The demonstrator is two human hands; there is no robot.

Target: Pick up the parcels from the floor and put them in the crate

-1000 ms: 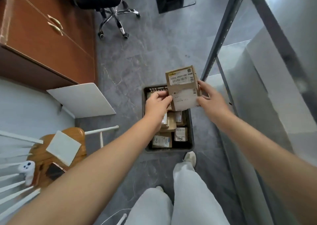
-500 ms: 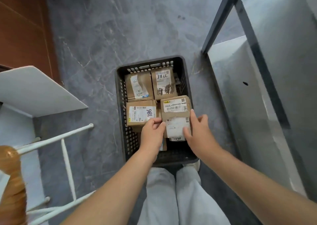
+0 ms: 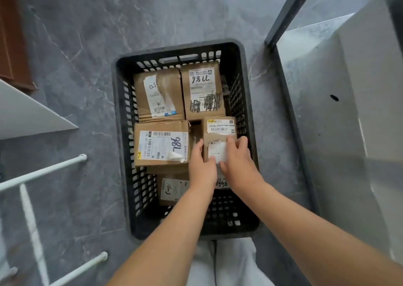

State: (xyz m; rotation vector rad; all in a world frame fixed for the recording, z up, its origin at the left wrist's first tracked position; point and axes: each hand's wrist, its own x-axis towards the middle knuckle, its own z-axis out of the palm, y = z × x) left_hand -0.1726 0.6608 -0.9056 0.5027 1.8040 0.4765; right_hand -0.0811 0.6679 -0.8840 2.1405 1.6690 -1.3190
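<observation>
Hands (image 3: 201, 165) around parcel (image 3: 220, 128) inside crate (image 3: 246, 102)

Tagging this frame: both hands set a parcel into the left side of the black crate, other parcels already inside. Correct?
Not quite. The head view shows the left hand and right hand holding the parcel at the right side of the black crate, to the right of the large labelled box. The rest stands: other parcels already lie inside.
</observation>
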